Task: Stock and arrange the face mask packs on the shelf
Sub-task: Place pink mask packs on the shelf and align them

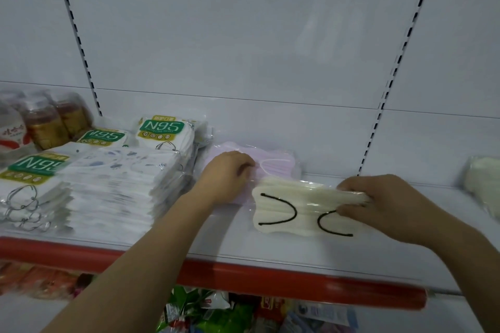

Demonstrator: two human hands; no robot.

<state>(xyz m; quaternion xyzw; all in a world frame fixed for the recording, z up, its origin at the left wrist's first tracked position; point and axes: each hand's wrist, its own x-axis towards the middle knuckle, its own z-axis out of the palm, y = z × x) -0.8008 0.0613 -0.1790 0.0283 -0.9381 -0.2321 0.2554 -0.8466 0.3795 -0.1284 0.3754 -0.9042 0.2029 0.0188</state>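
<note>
"N95" on green-labelled mask packs (161, 130), stacked at shelf's left.

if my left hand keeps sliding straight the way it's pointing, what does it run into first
The left hand already rests on the pink mask pack, pointing along it to the right and back. Past the pack, bare shelf, then probably the back panel.
</note>
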